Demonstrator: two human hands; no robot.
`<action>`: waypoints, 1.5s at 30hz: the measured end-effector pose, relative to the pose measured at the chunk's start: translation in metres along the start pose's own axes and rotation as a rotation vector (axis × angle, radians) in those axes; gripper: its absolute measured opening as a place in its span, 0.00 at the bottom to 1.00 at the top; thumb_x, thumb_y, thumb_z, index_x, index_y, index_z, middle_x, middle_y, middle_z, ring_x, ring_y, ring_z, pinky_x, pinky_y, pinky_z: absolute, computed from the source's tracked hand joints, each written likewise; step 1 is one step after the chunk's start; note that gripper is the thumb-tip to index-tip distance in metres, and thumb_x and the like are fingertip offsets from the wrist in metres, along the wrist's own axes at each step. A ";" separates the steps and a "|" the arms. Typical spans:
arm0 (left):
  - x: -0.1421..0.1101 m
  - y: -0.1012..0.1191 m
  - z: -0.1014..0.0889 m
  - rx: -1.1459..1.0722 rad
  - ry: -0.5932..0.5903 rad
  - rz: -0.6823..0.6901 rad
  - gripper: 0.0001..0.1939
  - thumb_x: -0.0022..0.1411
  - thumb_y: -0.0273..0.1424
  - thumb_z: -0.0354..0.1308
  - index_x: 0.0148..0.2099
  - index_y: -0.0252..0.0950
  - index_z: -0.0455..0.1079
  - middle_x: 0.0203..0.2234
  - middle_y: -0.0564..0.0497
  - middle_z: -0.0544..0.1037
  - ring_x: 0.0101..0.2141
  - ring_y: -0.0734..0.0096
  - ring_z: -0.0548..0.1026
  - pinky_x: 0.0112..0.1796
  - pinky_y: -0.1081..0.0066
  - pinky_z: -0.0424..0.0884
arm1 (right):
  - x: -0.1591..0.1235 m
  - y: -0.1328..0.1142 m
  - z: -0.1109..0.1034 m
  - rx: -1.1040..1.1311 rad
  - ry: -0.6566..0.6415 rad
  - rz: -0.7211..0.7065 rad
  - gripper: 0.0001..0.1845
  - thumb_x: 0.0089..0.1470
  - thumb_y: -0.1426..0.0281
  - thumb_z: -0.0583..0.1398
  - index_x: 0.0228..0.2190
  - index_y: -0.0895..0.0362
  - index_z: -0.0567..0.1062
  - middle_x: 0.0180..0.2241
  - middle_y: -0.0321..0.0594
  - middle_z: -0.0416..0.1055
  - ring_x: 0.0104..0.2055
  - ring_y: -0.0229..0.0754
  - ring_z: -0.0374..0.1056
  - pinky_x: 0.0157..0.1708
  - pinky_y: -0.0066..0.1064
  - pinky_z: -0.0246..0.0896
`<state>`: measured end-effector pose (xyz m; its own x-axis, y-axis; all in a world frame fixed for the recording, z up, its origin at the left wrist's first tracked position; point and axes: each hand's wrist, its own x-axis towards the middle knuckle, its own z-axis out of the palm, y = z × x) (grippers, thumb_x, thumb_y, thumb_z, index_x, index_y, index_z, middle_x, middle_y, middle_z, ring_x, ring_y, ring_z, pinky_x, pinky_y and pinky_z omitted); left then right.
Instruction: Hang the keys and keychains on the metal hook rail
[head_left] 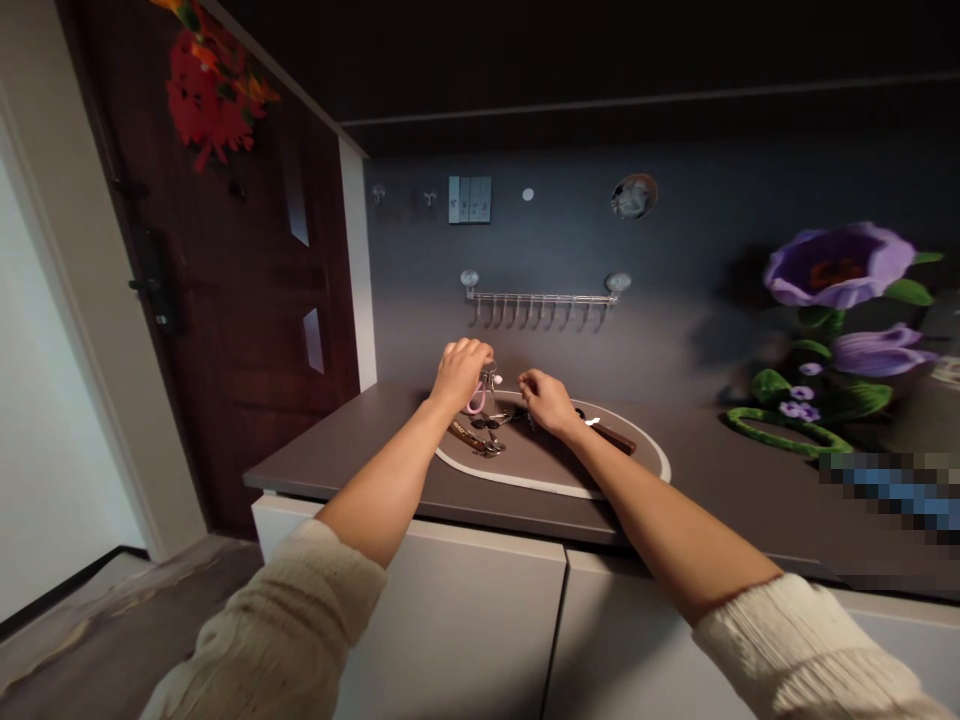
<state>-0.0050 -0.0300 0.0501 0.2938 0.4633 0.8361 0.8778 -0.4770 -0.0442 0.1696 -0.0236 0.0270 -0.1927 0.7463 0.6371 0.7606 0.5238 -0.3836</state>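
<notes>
My left hand (466, 368) is closed around the top of a keychain with a pink loop (477, 398), metal rings and a small white piece, held up over the oval mat (517, 484). To its right, my right hand (546, 396) is held low over the mat with its fingers curled together. Whether anything is in those fingers is hidden. Beneath my left hand lie a brown patterned strap (466, 436) and some small metal and black pieces (491, 424). A dark brown strip (613, 436) rests on the mat beside my right wrist.
A clear rail with several hooks (544, 299) is fixed on the wall behind the hands. On the counter's right stands a purple flower decoration (836, 270) with a green looped base (787, 432). A dark red door (247, 300) is at the left.
</notes>
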 end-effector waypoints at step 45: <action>0.019 0.010 0.004 -1.099 -0.045 -0.483 0.04 0.51 0.29 0.57 0.30 0.32 0.67 0.25 0.51 0.74 0.29 0.74 0.70 0.35 0.73 0.65 | 0.017 -0.020 -0.011 0.659 0.108 0.038 0.14 0.44 0.59 0.57 0.26 0.59 0.67 0.26 0.35 0.65 0.29 0.34 0.60 0.35 0.29 0.58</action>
<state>0.0107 -0.0235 0.0633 0.0559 0.7849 0.6171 0.1153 -0.6190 0.7769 0.1580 -0.0261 0.0525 -0.0842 0.7418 0.6653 0.2214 0.6649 -0.7134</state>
